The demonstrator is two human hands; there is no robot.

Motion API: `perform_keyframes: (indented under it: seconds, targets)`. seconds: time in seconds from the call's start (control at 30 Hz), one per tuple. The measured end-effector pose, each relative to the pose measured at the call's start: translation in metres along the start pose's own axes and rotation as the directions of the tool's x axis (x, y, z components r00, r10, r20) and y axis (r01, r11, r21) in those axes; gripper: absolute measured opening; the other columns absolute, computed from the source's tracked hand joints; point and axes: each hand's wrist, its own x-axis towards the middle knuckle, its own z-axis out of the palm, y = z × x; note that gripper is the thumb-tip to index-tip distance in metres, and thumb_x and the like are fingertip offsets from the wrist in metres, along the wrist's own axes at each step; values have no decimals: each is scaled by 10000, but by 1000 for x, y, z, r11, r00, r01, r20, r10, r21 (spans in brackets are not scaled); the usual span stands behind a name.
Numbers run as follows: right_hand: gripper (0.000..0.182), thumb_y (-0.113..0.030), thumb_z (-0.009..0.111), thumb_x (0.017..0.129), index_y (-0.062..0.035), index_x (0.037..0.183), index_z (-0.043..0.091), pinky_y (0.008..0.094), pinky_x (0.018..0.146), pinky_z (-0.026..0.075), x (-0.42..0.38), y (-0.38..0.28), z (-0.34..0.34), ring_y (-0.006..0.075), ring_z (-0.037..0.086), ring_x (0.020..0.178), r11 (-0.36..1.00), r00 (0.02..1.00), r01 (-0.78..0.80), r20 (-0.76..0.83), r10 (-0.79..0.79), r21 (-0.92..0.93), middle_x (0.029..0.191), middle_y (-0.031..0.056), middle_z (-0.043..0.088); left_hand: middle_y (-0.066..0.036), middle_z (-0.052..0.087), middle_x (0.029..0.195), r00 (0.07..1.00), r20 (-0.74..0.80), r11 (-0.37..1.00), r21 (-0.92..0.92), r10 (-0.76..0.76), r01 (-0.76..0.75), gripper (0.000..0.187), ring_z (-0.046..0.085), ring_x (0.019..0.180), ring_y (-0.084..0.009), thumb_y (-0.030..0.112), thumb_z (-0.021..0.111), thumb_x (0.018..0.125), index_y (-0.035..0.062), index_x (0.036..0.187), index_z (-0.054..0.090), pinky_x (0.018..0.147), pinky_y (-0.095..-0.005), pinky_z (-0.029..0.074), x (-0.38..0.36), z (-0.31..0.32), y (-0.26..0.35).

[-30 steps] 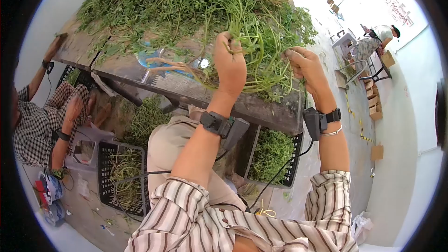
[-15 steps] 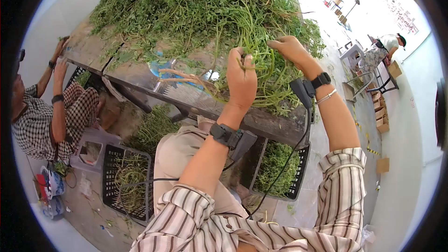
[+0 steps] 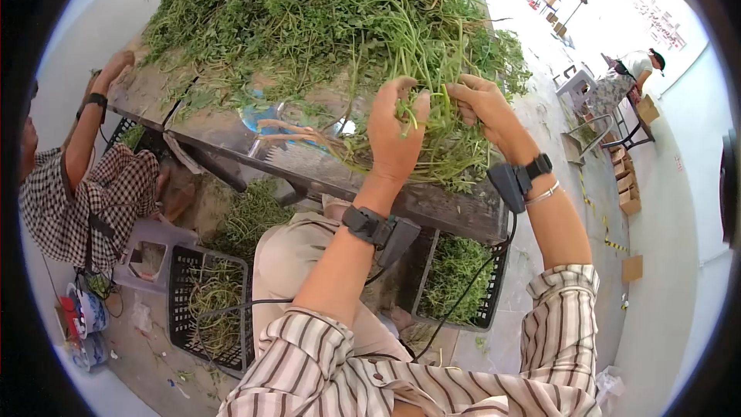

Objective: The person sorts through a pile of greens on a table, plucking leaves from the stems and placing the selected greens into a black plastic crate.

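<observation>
My left hand (image 3: 395,127) is above the near edge of the table, its fingers curled around green plant stems (image 3: 413,117). Just to its right, my right hand (image 3: 486,108) pinches leafy stems (image 3: 441,96) between thumb and fingers. Behind both hands a large heap of leafy green stalks (image 3: 309,15) covers the table (image 3: 224,135). Loose stems also lie under and around my hands, so the exact ends of the held ones are hard to follow. Left of my left hand lie some pale brownish stalks (image 3: 297,130).
Below the table stand a black crate (image 3: 179,301) of stems at left and another crate (image 3: 494,293) of greens at right. A person in a checked shirt (image 3: 58,193) sits at the left. Another person (image 3: 641,66) bends over at far right. Cables run from my wrists.
My right hand has come down a little and its fingers have closed on stems. The left hand has shifted slightly left. The seated person's hand has moved further over the table.
</observation>
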Motion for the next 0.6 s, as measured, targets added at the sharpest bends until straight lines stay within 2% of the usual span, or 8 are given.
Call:
perform_keyframes:
  seconds: [0.07, 0.17, 0.27, 0.3, 0.37, 0.5, 0.57, 0.6]
  targets:
    - [204, -232, 630, 866, -51, 783, 586, 242, 488, 311, -10, 3, -4, 70, 408, 512, 990, 999, 16, -33, -21, -143, 580, -25, 451, -118, 580, 887, 993, 121, 997, 77, 15, -24, 226, 558, 817, -278, 199, 620, 861, 23, 1004, 624, 728, -372, 452, 0, -1, -4]
    - [211, -223, 619, 852, -15, 887, 639, 247, 488, 329, -31, 4, 2, 62, 413, 514, 970, 990, 18, -133, -52, -243, 582, -10, 483, -105, 583, 842, 985, 167, 988, 140, 38, -62, 219, 554, 816, -238, 205, 629, 877, 14, 972, 677, 714, -353, 441, -4, 1, 0]
    - [251, -192, 598, 834, 12, 971, 650, 257, 519, 357, -44, -1, 6, 66, 408, 554, 934, 986, 70, -118, -118, -350, 630, -6, 514, -106, 581, 828, 971, 223, 972, 194, 88, -132, 239, 555, 812, -249, 209, 639, 871, 24, 1017, 680, 720, -354, 439, -6, 3, 3]
    - [251, -192, 598, 834, 12, 971, 650, 257, 519, 357, -43, 5, 5, 66, 408, 554, 934, 986, 69, -117, -117, -351, 630, -6, 514, -106, 581, 828, 971, 222, 972, 193, 87, -131, 239, 555, 812, -249, 209, 639, 871, 24, 1017, 680, 720, -354, 439, -6, 4, 3]
    - [254, -164, 587, 810, 37, 960, 630, 287, 548, 381, -42, 15, 7, 85, 407, 581, 890, 949, 250, -86, -304, -381, 654, 21, 522, -89, 580, 844, 963, 251, 977, 162, 96, -139, 244, 552, 823, -240, 204, 642, 869, 42, 1048, 677, 727, -351, 438, -5, 5, 4]
    - [223, -147, 577, 801, 48, 906, 602, 315, 571, 397, -55, 8, 10, 125, 424, 589, 859, 969, 202, -31, -245, -470, 650, 83, 496, -81, 571, 912, 944, 328, 991, 116, 29, -71, 239, 543, 860, -233, 193, 627, 880, 60, 1073, 675, 769, -347, 434, -4, 9, -2]
    - [202, -144, 582, 794, 54, 833, 562, 356, 588, 413, -54, 11, 9, 232, 470, 576, 760, 962, 224, 14, -273, -611, 656, 174, 491, -74, 545, 977, 945, 326, 996, 64, 38, -62, 224, 529, 899, -216, 172, 596, 900, 73, 1086, 672, 813, -344, 427, -7, 13, -8]
    - [202, -144, 582, 794, 54, 833, 562, 356, 588, 413, -55, 12, 10, 232, 470, 576, 760, 962, 223, 13, -271, -610, 656, 174, 491, -74, 545, 977, 945, 326, 996, 64, 37, -61, 224, 529, 899, -216, 172, 596, 900, 73, 1086, 672, 813, -344, 427, -8, 13, -12]
